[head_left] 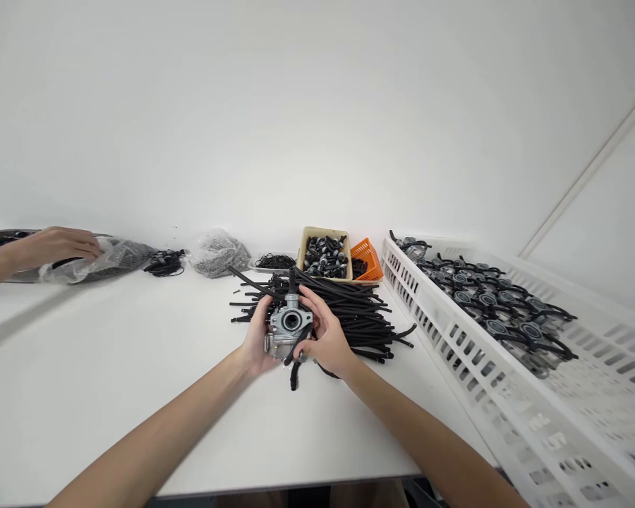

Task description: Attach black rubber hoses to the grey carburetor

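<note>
A silver metal carburetor [284, 328] with a round bore facing me hangs over the white table, between my two hands. My left hand [256, 344] is closed round its left side. On the other side, my right hand [328, 339] grips the body, its thumb near a short black hose [295, 374] that points down. A black cap [292, 281] tops the carburetor. Just behind and to the right lies a large pile of black rubber hoses [360, 317].
A white slotted crate [470, 339] with several carburetors stands at right. Behind the hoses are a cream bin [325, 231] of small parts and an orange basket [369, 261]. Clear plastic bags [219, 254] lie at the back. Another person's hand [66, 243] reaches into a bag at left.
</note>
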Motion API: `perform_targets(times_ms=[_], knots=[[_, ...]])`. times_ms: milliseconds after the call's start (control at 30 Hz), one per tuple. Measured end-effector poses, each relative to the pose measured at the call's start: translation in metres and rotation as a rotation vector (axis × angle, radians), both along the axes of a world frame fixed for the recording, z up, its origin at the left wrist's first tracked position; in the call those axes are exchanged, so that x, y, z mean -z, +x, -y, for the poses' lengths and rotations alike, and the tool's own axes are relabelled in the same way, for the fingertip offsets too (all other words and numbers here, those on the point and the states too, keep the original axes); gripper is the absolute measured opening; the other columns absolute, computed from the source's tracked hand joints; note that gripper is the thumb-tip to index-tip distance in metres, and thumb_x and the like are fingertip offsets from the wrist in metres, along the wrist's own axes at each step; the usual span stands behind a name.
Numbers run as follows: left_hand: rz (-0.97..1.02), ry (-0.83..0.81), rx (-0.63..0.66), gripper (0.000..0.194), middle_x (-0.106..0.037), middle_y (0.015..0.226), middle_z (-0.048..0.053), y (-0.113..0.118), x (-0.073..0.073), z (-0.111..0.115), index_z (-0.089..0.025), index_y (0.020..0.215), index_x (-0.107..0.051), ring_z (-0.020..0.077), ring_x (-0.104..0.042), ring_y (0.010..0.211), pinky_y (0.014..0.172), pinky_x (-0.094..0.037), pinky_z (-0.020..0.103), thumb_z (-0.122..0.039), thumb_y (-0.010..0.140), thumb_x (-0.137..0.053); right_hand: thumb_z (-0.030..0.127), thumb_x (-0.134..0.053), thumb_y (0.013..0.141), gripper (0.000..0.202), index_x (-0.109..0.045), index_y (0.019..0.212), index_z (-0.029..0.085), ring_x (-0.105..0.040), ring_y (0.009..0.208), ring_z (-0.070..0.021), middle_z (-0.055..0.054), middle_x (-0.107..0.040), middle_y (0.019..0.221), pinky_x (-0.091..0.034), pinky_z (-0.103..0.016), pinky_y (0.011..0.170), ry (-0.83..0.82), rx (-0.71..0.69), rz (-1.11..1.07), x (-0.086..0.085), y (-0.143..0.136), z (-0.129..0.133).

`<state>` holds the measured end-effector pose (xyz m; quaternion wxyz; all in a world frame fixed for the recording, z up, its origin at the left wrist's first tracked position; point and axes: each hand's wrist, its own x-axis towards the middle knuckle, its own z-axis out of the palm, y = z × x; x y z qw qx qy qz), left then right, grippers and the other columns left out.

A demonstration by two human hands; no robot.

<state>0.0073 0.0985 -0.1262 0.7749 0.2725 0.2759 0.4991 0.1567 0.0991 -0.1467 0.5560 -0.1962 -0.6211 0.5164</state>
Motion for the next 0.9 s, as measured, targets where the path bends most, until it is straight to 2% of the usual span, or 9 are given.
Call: perform_targets(times_ms=[167, 333, 433, 567, 667, 767, 833, 900], knots=[[-0.022, -0.045, 0.117, 0.054, -0.071, 0.087, 0.016, -0.003, -0.002, -0.002, -0.013, 0.108, -0.065, 0.0372, -0.069, 0.076, 0.042, -0.051, 0.035, -0.055, 0.077, -0.056, 0.043, -0.097, 0.057, 0.101, -0.047, 0.143, 0.026, -0.048, 0.129, -0.0326, -0.013, -0.047, 0.145, -0.048, -0.042, 0.101, 0.016, 0.034, -0.042, 0.003, -0.001, -0.003], [-0.003, 0.085, 0.071, 0.044, -0.070, 0.089, 0.016, -0.004, -0.006, -0.001, -0.013, 0.106, -0.062, 0.0322, -0.068, 0.071, 0.053, -0.058, 0.041, -0.045, 0.076, -0.061, 0.058, -0.091, 0.063, 0.098, -0.046, 0.141, 0.020, -0.047, 0.130, -0.0333, -0.018, -0.052, 0.139, -0.040, -0.044, 0.109, 0.078, 0.089, -0.082, 0.008, 0.005, -0.016], [-0.025, 0.143, -0.049, 0.041, -0.068, 0.096, 0.011, -0.003, -0.010, -0.001, -0.016, 0.112, -0.060, 0.0272, -0.067, 0.072, 0.056, -0.059, 0.040, -0.034, 0.074, -0.064, 0.060, -0.089, 0.066, 0.091, -0.048, 0.137, 0.020, -0.050, 0.127, -0.0317, -0.017, -0.055, 0.134, -0.040, -0.043, 0.108, 0.073, 0.099, -0.107, 0.008, 0.008, -0.023], [-0.144, 0.280, -0.223, 0.047, -0.064, 0.110, 0.006, -0.003, -0.008, -0.006, -0.024, 0.122, -0.054, 0.0262, -0.065, 0.087, 0.062, -0.058, 0.035, -0.035, 0.078, -0.064, 0.051, -0.087, 0.072, 0.074, -0.052, 0.128, 0.019, -0.057, 0.115, -0.0284, -0.015, -0.062, 0.120, -0.046, -0.041, 0.099, 0.038, 0.240, -0.095, 0.008, 0.010, -0.025], [-0.330, 0.462, -0.393, 0.047, -0.062, 0.108, 0.004, -0.004, -0.004, -0.010, -0.027, 0.125, -0.051, 0.0243, -0.063, 0.092, 0.070, -0.054, 0.031, -0.039, 0.082, -0.065, 0.043, -0.078, 0.081, 0.047, -0.058, 0.117, 0.019, -0.060, 0.103, -0.0254, -0.011, -0.064, 0.109, -0.050, -0.037, 0.087, 0.091, 0.420, -0.045, 0.008, 0.008, -0.021], [-0.594, 0.745, -0.598, 0.042, -0.058, 0.110, 0.004, -0.004, -0.002, -0.008, -0.025, 0.122, -0.052, 0.0243, -0.057, 0.105, 0.088, -0.048, 0.032, -0.036, 0.083, -0.066, 0.037, -0.067, 0.091, 0.022, -0.063, 0.102, 0.019, -0.061, 0.093, -0.0227, -0.008, -0.064, 0.098, -0.049, -0.034, 0.081, 0.185, 0.478, 0.061, 0.009, 0.005, -0.014], [-0.709, 0.883, -0.691, 0.041, -0.056, 0.114, 0.005, -0.003, -0.002, -0.005, -0.023, 0.120, -0.052, 0.0241, -0.053, 0.110, 0.094, -0.043, 0.032, -0.029, 0.082, -0.065, 0.035, -0.061, 0.095, 0.017, -0.063, 0.095, 0.019, -0.060, 0.086, -0.0212, -0.006, -0.064, 0.091, -0.048, -0.033, 0.078, 0.233, 0.470, 0.125, 0.009, 0.004, -0.009], [-0.753, 0.914, -0.718, 0.042, -0.055, 0.114, 0.006, -0.002, -0.002, -0.003, -0.023, 0.121, -0.050, 0.0233, -0.055, 0.104, 0.090, -0.044, 0.031, -0.025, 0.081, -0.062, 0.035, -0.055, 0.098, 0.019, -0.061, 0.089, 0.019, -0.058, 0.081, -0.0206, -0.004, -0.062, 0.085, -0.045, -0.033, 0.076, 0.279, 0.492, 0.188, 0.007, 0.005, -0.006]])
